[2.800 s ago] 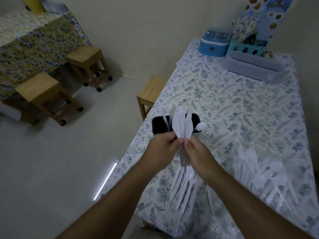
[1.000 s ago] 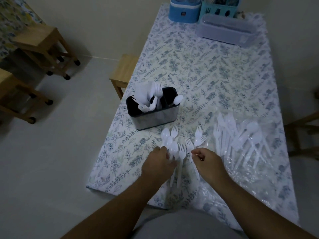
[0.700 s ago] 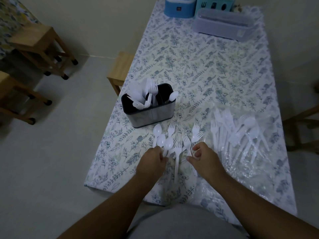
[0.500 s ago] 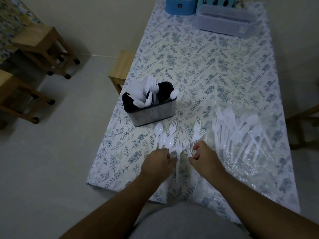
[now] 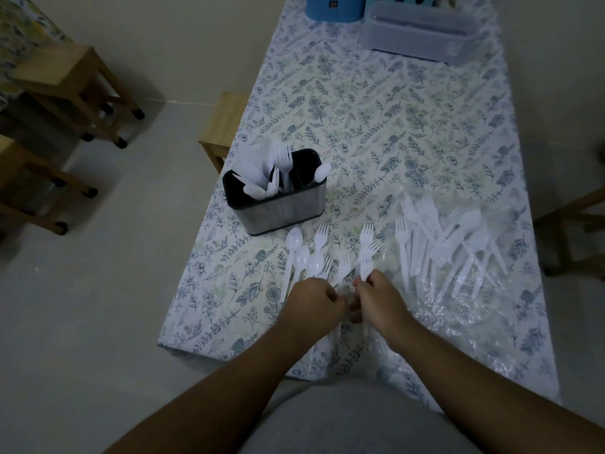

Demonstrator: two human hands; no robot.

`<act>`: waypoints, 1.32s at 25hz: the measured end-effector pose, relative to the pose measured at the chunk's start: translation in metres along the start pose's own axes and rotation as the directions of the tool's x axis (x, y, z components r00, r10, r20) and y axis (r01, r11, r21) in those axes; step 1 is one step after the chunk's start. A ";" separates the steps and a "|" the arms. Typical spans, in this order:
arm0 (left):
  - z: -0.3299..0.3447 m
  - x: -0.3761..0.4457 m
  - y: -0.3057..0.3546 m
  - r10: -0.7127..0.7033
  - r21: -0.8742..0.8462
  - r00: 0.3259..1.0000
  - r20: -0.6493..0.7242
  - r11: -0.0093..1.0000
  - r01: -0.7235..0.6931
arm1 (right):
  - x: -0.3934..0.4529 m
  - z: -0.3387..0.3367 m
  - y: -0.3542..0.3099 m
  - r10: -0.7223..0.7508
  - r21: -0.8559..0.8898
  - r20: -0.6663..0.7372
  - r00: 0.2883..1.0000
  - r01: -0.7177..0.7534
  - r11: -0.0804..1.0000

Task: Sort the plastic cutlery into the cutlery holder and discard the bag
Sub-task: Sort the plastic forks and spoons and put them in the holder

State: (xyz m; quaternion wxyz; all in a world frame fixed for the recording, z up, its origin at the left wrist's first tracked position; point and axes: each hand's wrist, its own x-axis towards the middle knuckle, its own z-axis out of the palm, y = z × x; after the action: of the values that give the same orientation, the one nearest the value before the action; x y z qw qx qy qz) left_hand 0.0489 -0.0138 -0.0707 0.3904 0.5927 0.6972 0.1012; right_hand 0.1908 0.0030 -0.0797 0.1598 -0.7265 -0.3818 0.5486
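My left hand (image 5: 312, 301) sat w/ fingers curled down over the handle ends of the fanned batch of white spoons (image 5: 299, 253) and forks (image 5: 366, 247), pinning them to the floral tablecloth (image 5: 376, 109) so the fan wouldn't skid while I picked thru it. My right hand (image 5: 381, 298), just beside it at 3 o'clock, pinched 1 fork by its handle, tines pointing to 12; I held it low on the stem, I think, to slide it free w/o dragging its neighbours.

I'd fanned the heads out toward 12 so spoon bowls and fork tines read apart at a glance: spoons fell to the 10 o'clock side, forks more to 1.

The cutlery holder (image 5: 278, 204) stood at 11 o'clock from my hands, near the table's left edge and close enough for short drops. Its left slot held knives, the middle forks, the right 1 spoon, as far as I could tell.

At 2 o'clock the clear plastic bag (image 5: 465, 309) lay flat w/ the unsorted pile (image 5: 448, 244) still on it, so sorting was maybe halfway and the bag couldn't go yet.
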 end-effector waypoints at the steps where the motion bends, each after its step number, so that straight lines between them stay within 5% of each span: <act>1: -0.001 0.000 0.003 0.006 -0.010 1.000 0.005 1.000 -0.005 | 0.000 0.003 -0.002 0.036 0.098 0.043 0.998 -0.040 0.994; 3: -0.003 -0.001 0.008 0.067 -0.004 0.997 0.034 0.998 -0.067 | -0.001 0.008 -0.006 0.091 0.260 0.130 0.987 -0.122 0.958; 6: -0.004 -0.007 0.006 0.139 -0.029 0.990 -0.006 0.990 -0.139 | -0.005 0.008 -0.003 0.034 0.188 0.142 0.989 -0.061 0.980; 9: -0.003 -0.002 -0.015 0.024 0.101 0.994 -0.106 0.995 -0.013 | -0.010 -0.002 -0.003 -0.028 0.142 0.052 0.998 0.020 0.990; 13: -0.006 0.008 -0.033 -0.053 0.252 0.995 -0.085 0.965 0.073 | -0.010 -0.008 0.004 0.061 0.227 0.097 0.993 -0.082 0.970; 21: 0.002 0.003 0.015 0.041 -0.114 0.999 -0.001 0.993 -0.041 | -0.009 -0.005 0.006 0.067 0.391 0.239 0.969 -0.159 0.906; 26: 0.004 0.012 0.034 0.177 -0.171 0.984 -0.008 0.970 -0.176 | -0.004 -0.022 0.007 0.035 0.286 0.103 0.994 -0.064 0.956; 29: 0.019 0.022 0.038 0.233 -0.054 0.967 -0.106 0.969 -0.240 | -0.005 -0.027 0.008 0.011 0.229 0.070 0.997 -0.026 0.973; 33: 0.028 0.038 0.036 0.144 0.034 0.980 -0.141 0.990 -0.140 | -0.005 -0.037 0.007 0.053 0.296 0.027 0.998 -0.058 0.953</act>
State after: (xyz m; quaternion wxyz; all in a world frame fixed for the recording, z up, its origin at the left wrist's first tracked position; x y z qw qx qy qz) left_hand 0.0944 0.0218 -0.0841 0.3241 0.6368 0.6804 0.1626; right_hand 0.2266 0.0019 -0.0683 0.2480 -0.6996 -0.2760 0.6106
